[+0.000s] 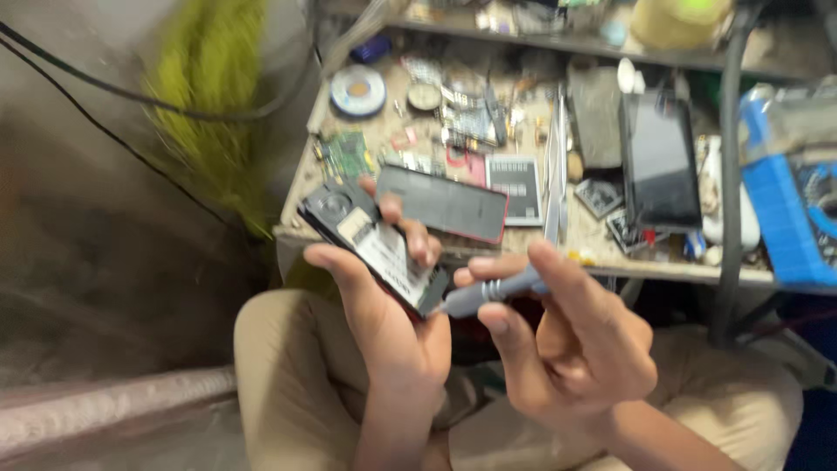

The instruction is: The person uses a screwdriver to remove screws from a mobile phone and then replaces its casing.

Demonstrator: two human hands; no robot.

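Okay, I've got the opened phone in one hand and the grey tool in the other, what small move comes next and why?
Probably steady the tool tip against the phone's lower edge: the right hand has it right there, and the left hand grips the phone back-side up.

A small phone repair workshop: the low table (523,262) is crowded with a green circuit board (349,154), a solder reel (358,91), loose phone parts and a dark tablet (660,161); a cluttered shelf (558,39) runs along the far side.

Glossy black plastic phone (375,249), matt grey metal screwdriver (488,294).
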